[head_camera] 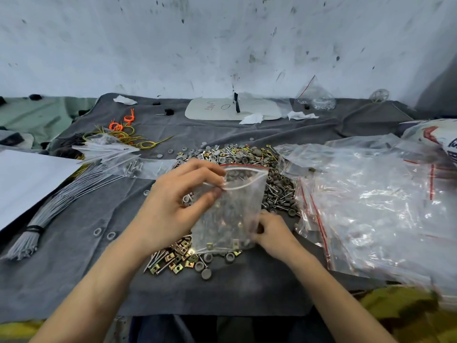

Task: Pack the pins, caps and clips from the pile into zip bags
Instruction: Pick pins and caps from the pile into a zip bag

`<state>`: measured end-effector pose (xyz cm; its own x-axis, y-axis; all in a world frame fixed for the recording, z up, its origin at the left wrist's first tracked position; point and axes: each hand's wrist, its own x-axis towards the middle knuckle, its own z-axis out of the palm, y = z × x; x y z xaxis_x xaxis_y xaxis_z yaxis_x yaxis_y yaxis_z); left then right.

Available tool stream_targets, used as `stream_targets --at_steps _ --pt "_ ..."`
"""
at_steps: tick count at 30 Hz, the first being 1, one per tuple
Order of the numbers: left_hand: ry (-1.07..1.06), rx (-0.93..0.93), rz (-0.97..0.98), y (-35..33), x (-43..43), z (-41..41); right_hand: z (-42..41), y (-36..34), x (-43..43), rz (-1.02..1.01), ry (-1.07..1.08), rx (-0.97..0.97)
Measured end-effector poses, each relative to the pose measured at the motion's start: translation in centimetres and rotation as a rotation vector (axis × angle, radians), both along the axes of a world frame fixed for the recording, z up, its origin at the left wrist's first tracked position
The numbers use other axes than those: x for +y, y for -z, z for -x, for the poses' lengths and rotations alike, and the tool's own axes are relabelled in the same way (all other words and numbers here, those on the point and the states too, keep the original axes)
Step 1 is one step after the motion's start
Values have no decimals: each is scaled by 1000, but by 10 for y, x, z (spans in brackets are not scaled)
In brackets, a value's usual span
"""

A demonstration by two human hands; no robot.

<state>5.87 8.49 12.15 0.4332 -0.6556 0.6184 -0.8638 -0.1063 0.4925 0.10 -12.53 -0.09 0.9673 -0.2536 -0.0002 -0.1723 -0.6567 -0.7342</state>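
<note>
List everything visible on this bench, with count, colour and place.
Clear plastic zip bag with red strip: one, open, above the pile, centre.
Pile of metal pins, grey round caps and brass square clips: one, mixed, centre of cloth.
Stack of empty clear zip bags: many, red-striped, right.
Bundle of thin grey rods: one, left.
White paper sheet: one, far left.
Orange and yellow wire loops: several, rear left.
White flat board: one, rear centre.
Dark grey cloth: one, covering the table.
Left hand: pinches the bag's mouth.
Right hand: at the bag's lower right edge, grip blurred.
</note>
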Motion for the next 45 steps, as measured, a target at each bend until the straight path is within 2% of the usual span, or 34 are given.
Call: stream_targets --at_steps 3,7,13,17,23,27,30,37,45 --pt "-35 8 -6 1 1 -2 -2 2 -3 187 -80 26" --pt "-42 22 -25 8 -4 -4 3 1 -4 252 -138 61" --pt "-49 37 -26 14 -4 -4 4 10 2 319 -87 -52" --pt "-57 56 -38 15 -3 -3 2 14 2 222 -10 -93" --pt "-56 53 -63 14 0 -1 4 15 4 52 -79 -148" --pt "-49 53 -70 13 2 -1 6 14 5 -22 -69 -107" --pt "-58 68 -69 13 3 -1 8 11 2 16 -74 -115" --pt "-52 48 -71 14 4 -1 24 7 -14 275 -62 -197" --pt "-32 24 -83 15 1 -1 19 3 -21 255 -11 -98"
